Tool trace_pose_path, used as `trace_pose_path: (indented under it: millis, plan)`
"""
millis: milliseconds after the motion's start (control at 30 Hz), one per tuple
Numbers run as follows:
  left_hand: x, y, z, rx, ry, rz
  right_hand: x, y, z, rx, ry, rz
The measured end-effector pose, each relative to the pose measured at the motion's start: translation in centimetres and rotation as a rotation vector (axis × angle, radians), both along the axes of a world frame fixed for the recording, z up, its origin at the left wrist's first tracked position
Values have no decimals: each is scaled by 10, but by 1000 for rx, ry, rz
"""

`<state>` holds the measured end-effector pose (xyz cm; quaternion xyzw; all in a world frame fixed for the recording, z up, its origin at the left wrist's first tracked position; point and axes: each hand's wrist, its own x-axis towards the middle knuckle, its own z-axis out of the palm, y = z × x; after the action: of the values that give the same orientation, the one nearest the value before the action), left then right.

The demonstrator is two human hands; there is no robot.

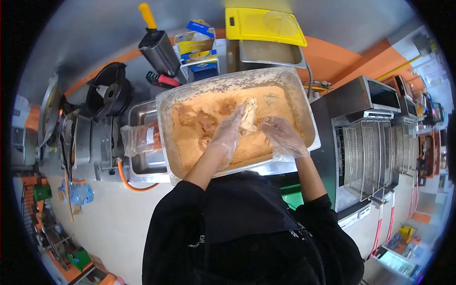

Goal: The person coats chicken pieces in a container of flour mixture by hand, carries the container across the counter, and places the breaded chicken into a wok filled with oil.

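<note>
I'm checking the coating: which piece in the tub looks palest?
The piece between the left hand and the right hand: it looks cream-coloured, whereas the other clearly visible pieces, on the left hand's side, look reddish brown.

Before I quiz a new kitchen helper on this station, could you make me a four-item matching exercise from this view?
Things:
1. Cutting board
2. Plastic bag
3. Wire baskets
4. Flour-coated piece

Places or colours:
A. Right of the large tub
B. Between the left hand and right hand
C. Yellow
D. At the metal tray, left of the tub

Pairs: 1-C, 2-D, 3-A, 4-B
</note>
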<state>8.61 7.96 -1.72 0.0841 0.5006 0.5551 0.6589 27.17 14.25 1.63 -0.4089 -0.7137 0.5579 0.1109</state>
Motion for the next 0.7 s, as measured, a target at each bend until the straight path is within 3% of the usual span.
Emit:
trace_pose_path:
  millis: [33, 100, 200, 300, 400, 500, 567, 633, 667, 700]
  plan:
    - [8, 7, -11, -1, -10, -11, 2, -2, -1, -59, 103, -86]
    - [22, 4, 24, -31, -23, 16, -1, -10, -1, -176, 315, -252]
    - [21, 7, 9, 141, -95, -41, 13, 2, 12, 24, 273, -238]
    - [19, 10, 0, 117, 212, -144, 10, 22, 13, 207, 288, -239]
    - [16, 8, -5, 184, 306, -255, 4, 36, 26, 183, 37, 17]
    - [10, 4, -3, 292, 231, -234, -1, 44, 34, 528, -303, 371]
    - [7, 4, -7, 275, 258, -254, 4, 52, -21, 349, 63, 259]
    - [7, 4, -8, 260, 290, -264, 10, 56, -39, 161, 211, 161]
    - [9, 4, -8, 256, 310, -263, 10, 58, -36, 69, 179, 124]
    - [9, 4, -8, 252, 332, -260, 8, 58, -24, 158, 53, 137]
